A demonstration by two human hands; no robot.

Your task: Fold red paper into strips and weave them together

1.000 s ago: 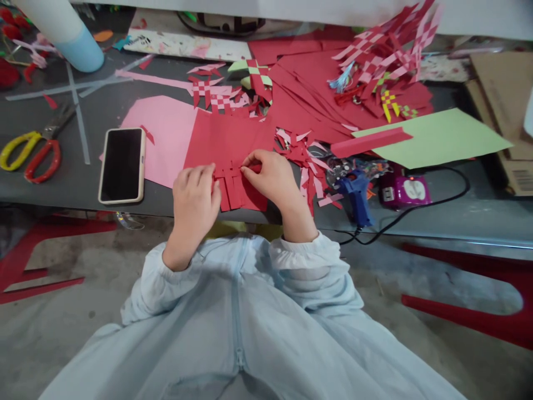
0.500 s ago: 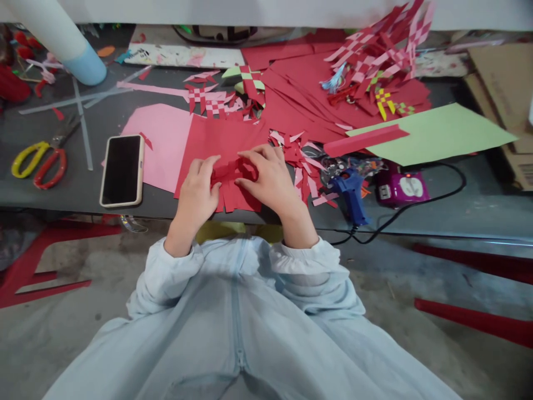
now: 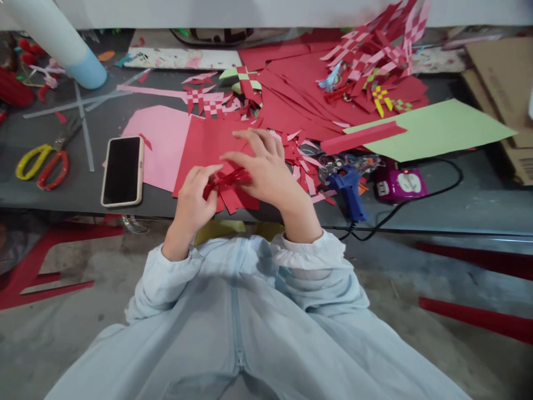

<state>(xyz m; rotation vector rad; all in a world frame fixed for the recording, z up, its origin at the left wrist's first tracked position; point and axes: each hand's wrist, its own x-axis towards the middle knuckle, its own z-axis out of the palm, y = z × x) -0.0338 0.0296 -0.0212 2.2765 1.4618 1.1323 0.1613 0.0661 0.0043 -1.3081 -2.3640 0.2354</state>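
My left hand point(image 3: 195, 195) is closed at the left edge of some red paper strips point(image 3: 228, 179), its thumb and forefinger pressed on them. Over the strips' right end hovers or rests my right hand point(image 3: 266, 169), fingers spread apart and stretched to the left; its thumb is largely hidden. Beneath both hands lies a sheet of red paper point(image 3: 208, 139), its near side cut into strips. Pink paper point(image 3: 158, 144) sticks out from its left side. Cut red and pink scraps point(image 3: 306, 158) lie just right of my right hand.
A phone point(image 3: 122, 171) and scissors point(image 3: 52, 158) lie at the left. To the right are a blue glue gun point(image 3: 350, 191), a purple box point(image 3: 400, 182) with a black cord, and green paper point(image 3: 445, 133). Woven paper strips point(image 3: 375, 53) pile up behind. A white-and-blue cylinder point(image 3: 85, 69) stands back left.
My right hand has lifted its fingers, spreading them out of a pinch and further up over the red sheet. My left hand stays at the strips, which have shifted slightly.
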